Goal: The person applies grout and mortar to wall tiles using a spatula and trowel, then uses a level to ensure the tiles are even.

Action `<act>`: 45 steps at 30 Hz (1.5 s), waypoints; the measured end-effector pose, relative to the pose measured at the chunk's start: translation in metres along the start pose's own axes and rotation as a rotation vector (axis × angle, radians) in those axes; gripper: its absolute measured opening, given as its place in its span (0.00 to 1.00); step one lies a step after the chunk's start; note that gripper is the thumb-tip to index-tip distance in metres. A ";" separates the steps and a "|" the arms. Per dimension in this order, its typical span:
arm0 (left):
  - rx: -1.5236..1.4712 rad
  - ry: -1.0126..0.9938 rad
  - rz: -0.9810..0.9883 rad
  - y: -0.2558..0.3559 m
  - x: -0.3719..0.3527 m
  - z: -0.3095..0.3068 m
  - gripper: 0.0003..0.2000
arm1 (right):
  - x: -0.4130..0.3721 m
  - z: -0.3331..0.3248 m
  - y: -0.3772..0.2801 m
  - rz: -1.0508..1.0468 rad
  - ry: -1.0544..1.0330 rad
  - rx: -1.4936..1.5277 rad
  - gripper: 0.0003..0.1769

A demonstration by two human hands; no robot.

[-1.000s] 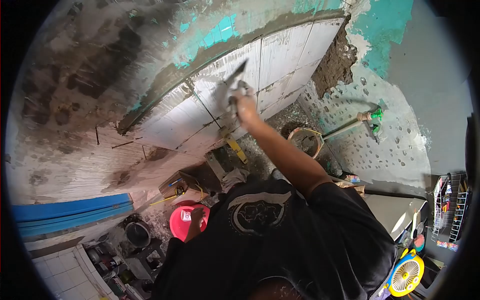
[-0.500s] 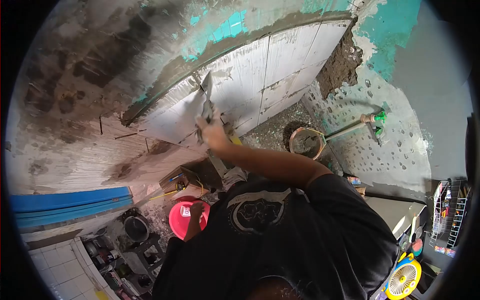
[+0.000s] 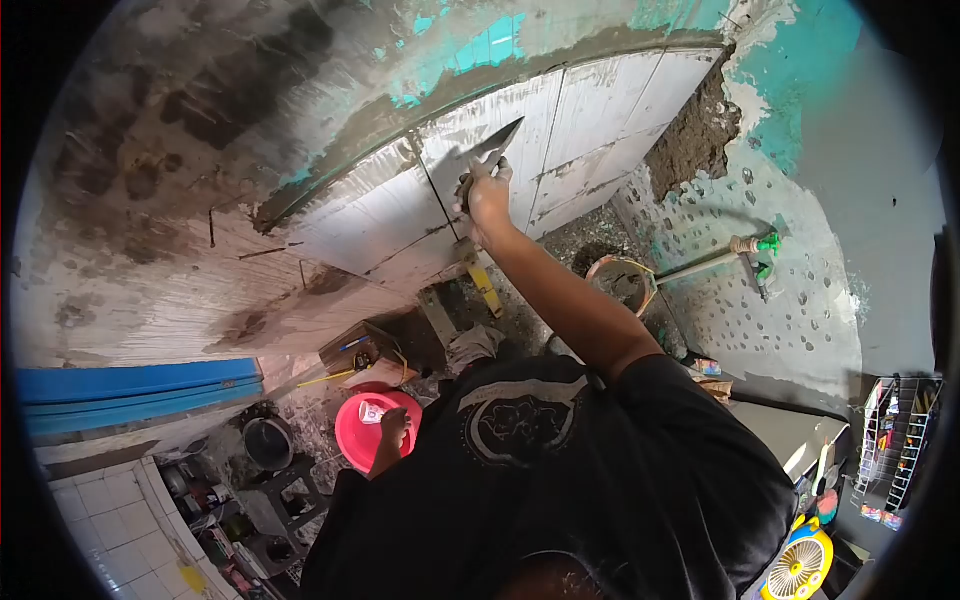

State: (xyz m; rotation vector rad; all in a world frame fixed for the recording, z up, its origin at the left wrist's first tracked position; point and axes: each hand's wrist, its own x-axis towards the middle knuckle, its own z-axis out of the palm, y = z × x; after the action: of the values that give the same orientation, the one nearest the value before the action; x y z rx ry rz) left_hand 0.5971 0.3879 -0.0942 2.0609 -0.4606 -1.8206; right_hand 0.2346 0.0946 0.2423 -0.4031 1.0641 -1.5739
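My right hand (image 3: 487,200) is closed around the handle of a pointed trowel (image 3: 504,138). The blade lies over a white wall tile (image 3: 470,165), angled up and to the right. Dark joints and grey mortar smears mark the tiles around it, and a grey mortar band (image 3: 400,130) runs along their top edge. Low on the left, my left hand (image 3: 396,428) hangs over a pink basin (image 3: 352,440), its fingers loosely bent and nothing visible in them. A white label-like patch (image 3: 371,412) shows in the basin beside that hand.
A yellow tool like a spirit level (image 3: 486,290) leans below the tiles. To the right are a bucket (image 3: 622,284) and a green tap (image 3: 766,246) on a pipe. A black bucket (image 3: 268,444), a cardboard box (image 3: 350,345) and a yellow fan (image 3: 800,565) stand around.
My right hand has moved the trowel up and right along the tiles, uncovering a dark vertical joint and the yellow tool. My left hand stays over the basin.
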 end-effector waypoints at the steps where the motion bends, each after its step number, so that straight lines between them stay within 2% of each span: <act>1: 0.011 0.020 0.021 0.008 0.000 0.003 0.06 | 0.003 0.000 -0.003 -0.023 0.011 -0.031 0.22; 4: 0.042 0.055 0.076 0.032 0.000 0.011 0.06 | -0.041 0.025 0.046 -0.655 -0.147 -0.317 0.30; 6: 0.058 0.060 0.106 0.043 0.001 0.015 0.06 | -0.039 0.019 0.061 -0.724 -0.190 -0.406 0.33; 9: 0.067 0.070 0.146 0.055 0.004 0.018 0.06 | -0.010 0.001 0.038 -0.396 -0.134 -0.279 0.33; 11: 0.069 0.074 0.152 0.052 0.008 0.016 0.06 | -0.009 0.004 -0.034 -0.192 0.023 -0.093 0.34; 14: 0.059 0.079 0.115 0.037 0.005 0.014 0.07 | 0.032 -0.014 -0.022 -0.385 0.039 -0.182 0.35; 15: 0.053 0.082 0.093 0.029 0.006 0.012 0.07 | 0.015 -0.004 -0.020 -0.392 0.003 -0.058 0.35; 17: 0.037 0.072 0.004 0.006 0.015 0.005 0.08 | -0.031 0.006 -0.023 -0.222 -0.129 -0.296 0.35; 19: 0.018 0.067 -0.069 -0.012 0.019 -0.002 0.09 | -0.007 -0.004 0.000 -0.424 -0.054 -0.477 0.36; 21: -0.035 0.061 -0.095 -0.023 0.019 -0.004 0.09 | -0.008 -0.020 -0.023 -0.359 -0.020 -0.394 0.36; 23: -0.023 0.099 -0.057 -0.007 0.009 0.004 0.08 | 0.011 -0.048 -0.047 -0.447 0.056 -0.357 0.35; 24: 0.026 0.126 -0.066 0.010 -0.007 0.010 0.07 | 0.011 -0.059 -0.066 -0.400 0.042 -0.298 0.34; 28: -0.015 0.134 0.027 0.012 -0.002 0.012 0.06 | 0.029 -0.099 -0.134 -0.376 -0.059 -0.199 0.23; 32: -0.019 0.066 0.026 0.019 -0.003 0.010 0.08 | 0.058 -0.116 -0.166 -0.296 -0.140 -0.087 0.13; 33: -0.021 0.056 0.034 0.023 -0.004 0.012 0.08 | 0.061 -0.116 -0.169 -0.275 -0.157 -0.068 0.13; 37: -0.058 0.043 0.054 0.029 -0.005 0.010 0.10 | 0.049 -0.095 -0.161 -0.160 -0.209 -0.002 0.13; 38: -0.064 0.047 0.150 0.026 -0.003 0.010 0.10 | 0.034 -0.081 -0.153 -0.121 -0.208 -0.013 0.13; 41: 0.023 0.119 0.124 0.038 -0.009 0.018 0.09 | -0.007 -0.040 -0.118 0.039 -0.193 -0.035 0.14; 45: 0.085 0.159 0.124 0.046 -0.008 0.024 0.07 | -0.047 0.003 -0.058 0.299 -0.310 -0.050 0.18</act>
State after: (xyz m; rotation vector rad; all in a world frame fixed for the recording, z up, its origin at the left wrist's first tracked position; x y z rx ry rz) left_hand 0.5723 0.3502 -0.0685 2.1613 -0.6162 -1.5780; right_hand 0.2160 0.1338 0.3035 -0.4804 0.8788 -1.1778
